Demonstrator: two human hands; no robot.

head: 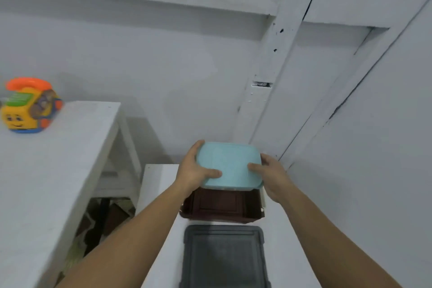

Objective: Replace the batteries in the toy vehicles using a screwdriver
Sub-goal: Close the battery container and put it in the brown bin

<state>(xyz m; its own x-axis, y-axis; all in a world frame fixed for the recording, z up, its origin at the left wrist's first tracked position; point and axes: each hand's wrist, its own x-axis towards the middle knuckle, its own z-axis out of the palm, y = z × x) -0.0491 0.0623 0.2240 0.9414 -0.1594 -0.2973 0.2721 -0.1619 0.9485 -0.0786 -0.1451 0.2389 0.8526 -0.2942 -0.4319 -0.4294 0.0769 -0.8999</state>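
Item: yellow-and-orange toy vehicle (28,106), stood far left on the white table (70,147), well apart from both hands. Blue box (230,163): gripped at its sides by left hand (195,170) and right hand (272,175), thumbs flat on the lid, fingers curled behind. Held over brown box (222,206), probably to fetch supplies; contents unseen. Grey box (224,255) lay nearer.

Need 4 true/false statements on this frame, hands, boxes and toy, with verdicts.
1. The left hand and right hand both hold the blue box. True.
2. The yellow toy sits on the floor. False: it stands on the white table.
3. A brown box sits under the blue box. True.
4. The grey box is farther from the person than the brown box. False: it is nearer.
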